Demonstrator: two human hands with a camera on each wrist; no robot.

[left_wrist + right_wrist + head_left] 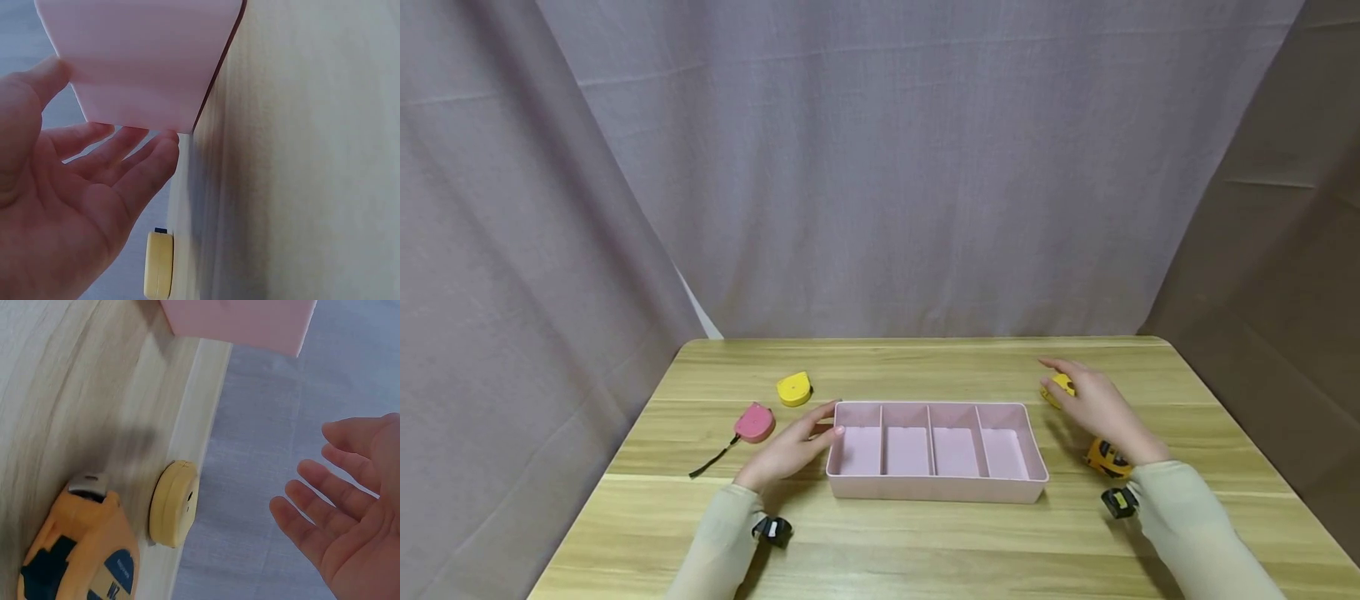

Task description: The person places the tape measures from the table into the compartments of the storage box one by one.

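On the far right part of the table (pixel 925 542), just beyond the right end of the pink tray (pixel 936 492), the small yellow tape measure (pixel 1060 386) is lying flat, and we are reaching over it with our right hand (pixel 1101 408). We are judging it to be light, rigid and smooth-sided, a rounded plastic case that is likely sliding easily on the wood, so we would be taking it across its flat faces between thumb and fingers rather than by its rim. Our right grip is spread, fingers relaxed and holding nothing; in the right wrist view the tape measure (pixel 175 503) is sitting apart from the fingers (pixel 325 506), ahead of the palm. Nearer to us, a larger orange tape measure (pixel 1107 458) is lying just beside that wrist. Our left hand (pixel 793 446) is also spread, its straight fingers touching the left end wall of the tray. Beyond it, a pink tape measure (pixel 754 422) with a dark strap and another yellow tape measure (pixel 793 388) are resting on the wood.
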